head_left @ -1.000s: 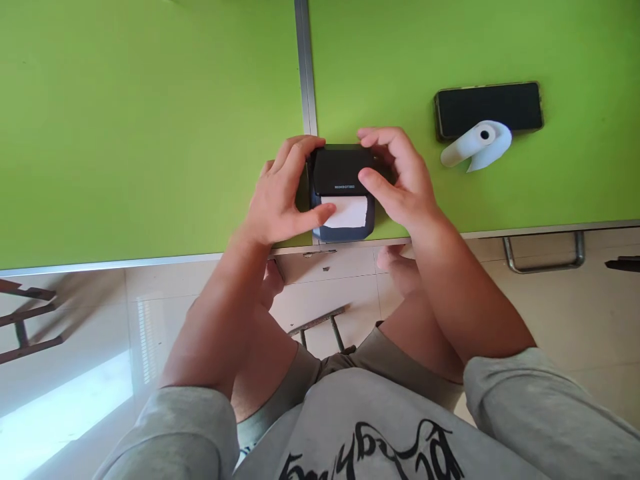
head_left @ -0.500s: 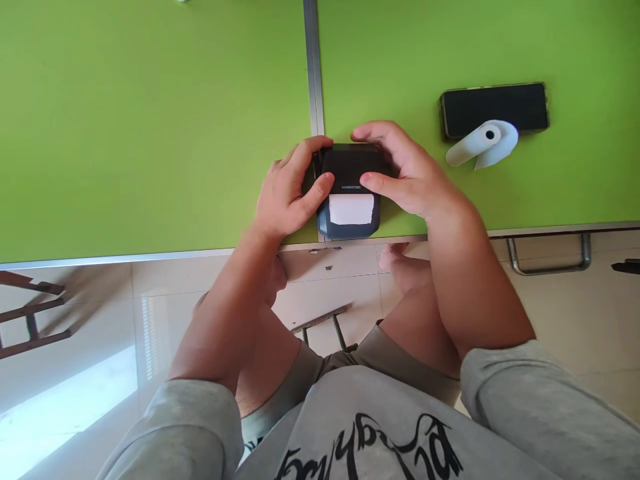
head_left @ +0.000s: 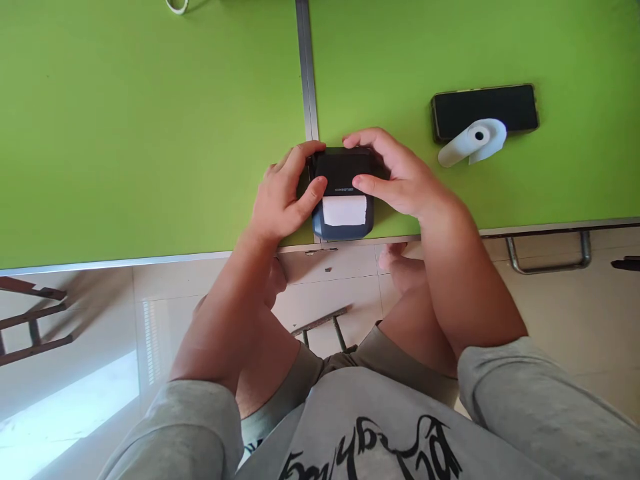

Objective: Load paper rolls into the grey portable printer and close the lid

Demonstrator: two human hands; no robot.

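A small dark label printer (head_left: 343, 172) sits at the near edge of the green table (head_left: 150, 133), with a white strip of paper (head_left: 344, 211) showing at its front. My left hand (head_left: 283, 197) grips its left side, thumb pressed on the lid by the paper. My right hand (head_left: 397, 175) curls over the right side and back, thumb resting on the lid. Both thumbs press on the black lid.
A black phone (head_left: 484, 110) lies to the right, with a white paper roll (head_left: 473, 141) leaning against it. A metal seam (head_left: 306, 73) splits the two tabletops. A white cable end (head_left: 176, 5) shows at the top. A metal handle (head_left: 547, 253) hangs under the table edge.
The black lid has come down over the paper, leaving a shorter white strip showing. My left thumb moved from the paper up onto the lid.
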